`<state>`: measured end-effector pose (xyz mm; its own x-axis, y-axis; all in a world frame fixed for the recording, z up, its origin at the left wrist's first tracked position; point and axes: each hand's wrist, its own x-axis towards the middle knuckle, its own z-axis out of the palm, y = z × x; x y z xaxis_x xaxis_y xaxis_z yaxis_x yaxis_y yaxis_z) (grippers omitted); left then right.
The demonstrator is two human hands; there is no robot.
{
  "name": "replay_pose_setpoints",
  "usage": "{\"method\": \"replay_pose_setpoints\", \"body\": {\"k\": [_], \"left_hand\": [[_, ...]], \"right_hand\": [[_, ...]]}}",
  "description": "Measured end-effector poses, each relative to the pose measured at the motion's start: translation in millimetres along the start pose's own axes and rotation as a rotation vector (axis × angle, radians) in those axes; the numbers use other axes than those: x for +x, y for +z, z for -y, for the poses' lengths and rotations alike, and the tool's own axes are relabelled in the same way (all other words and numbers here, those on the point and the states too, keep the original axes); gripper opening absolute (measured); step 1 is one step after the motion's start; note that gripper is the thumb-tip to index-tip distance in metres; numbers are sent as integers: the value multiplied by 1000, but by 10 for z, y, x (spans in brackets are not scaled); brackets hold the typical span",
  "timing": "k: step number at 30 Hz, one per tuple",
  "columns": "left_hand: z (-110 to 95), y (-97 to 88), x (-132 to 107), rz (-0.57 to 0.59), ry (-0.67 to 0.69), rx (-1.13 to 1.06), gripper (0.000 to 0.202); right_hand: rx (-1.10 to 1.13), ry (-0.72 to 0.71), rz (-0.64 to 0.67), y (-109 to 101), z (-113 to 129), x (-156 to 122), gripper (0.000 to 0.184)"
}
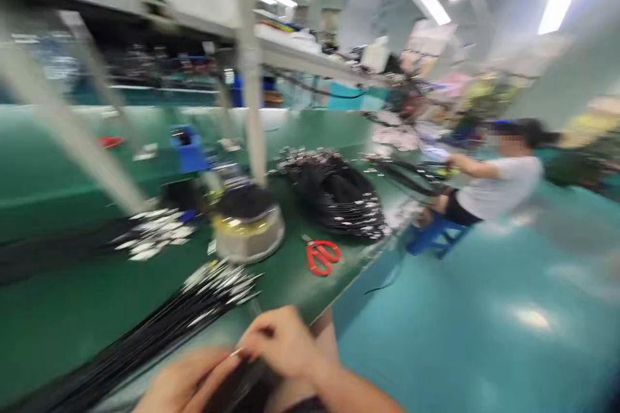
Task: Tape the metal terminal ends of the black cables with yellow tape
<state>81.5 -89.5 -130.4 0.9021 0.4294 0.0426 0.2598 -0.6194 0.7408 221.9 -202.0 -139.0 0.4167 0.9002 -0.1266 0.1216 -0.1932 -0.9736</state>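
My left hand (186, 379) and my right hand (278, 342) meet at the bottom of the view, pinching a dark bundle of black cable (237, 387) with a small metal end (236, 353) showing between them. The picture is blurred, so the exact grip is hard to see. Just left of my hands, a long bunch of black cables with silver terminals (194, 303) lies on the green workbench (290, 284). Red-handled scissors (322, 257) lie beyond my right hand.
A coiled pile of black cables (334, 193), a round metal container (248, 226), loose silver terminals (155, 232) and a blue bin (188, 148) sit on the bench. Metal posts hold up a shelf (290, 55). A seated co-worker (498, 181) works at the bench's far end, above a teal floor (484, 316).
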Motion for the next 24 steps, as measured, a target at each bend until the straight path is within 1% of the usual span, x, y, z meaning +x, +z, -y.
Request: {"method": "replay_pose_setpoints", "body": {"k": [2, 3, 4, 6, 8, 10, 11, 13, 15, 18, 20, 22, 24], "left_hand": [[23, -100, -288, 40, 30, 32, 26], [21, -147, -372, 59, 44, 46, 28], [21, -193, -420, 61, 53, 57, 30], [51, -274, -428, 23, 41, 56, 26], [123, -322, -346, -76, 5, 74, 23], [204, -318, -203, -201, -36, 140, 21], [233, -298, -120, -240, -41, 181, 19], [256, -236, 38, -255, -14, 256, 15], [239, -173, 169, -235, 25, 324, 20], [194, -123, 301, -205, 73, 413, 24], [177, -119, 352, -199, 108, 442, 18], [167, -128, 374, -204, 147, 430, 12], [154, -143, 373, -219, 159, 369, 14]], "right_hand": [[-29, -10, -129, -174, 9, 100, 29], [-51, -20, -180, -273, 2, 172, 30], [-80, -38, -228, -362, -14, 243, 31], [-163, -71, -222, -480, -57, 341, 29], [-268, -120, -203, -497, -94, 387, 24], [-397, -198, -202, -433, -103, 426, 19], [-474, -242, -203, -385, -94, 452, 17], [-629, -317, -193, -293, -52, 512, 14], [-725, -344, -170, -233, 9, 556, 13], [-695, -338, -127, -225, 100, 559, 18], [-621, -327, -90, -256, 154, 531, 17], [-535, -305, -54, -286, 204, 495, 16], [-451, -279, -34, -296, 252, 462, 15]]}}
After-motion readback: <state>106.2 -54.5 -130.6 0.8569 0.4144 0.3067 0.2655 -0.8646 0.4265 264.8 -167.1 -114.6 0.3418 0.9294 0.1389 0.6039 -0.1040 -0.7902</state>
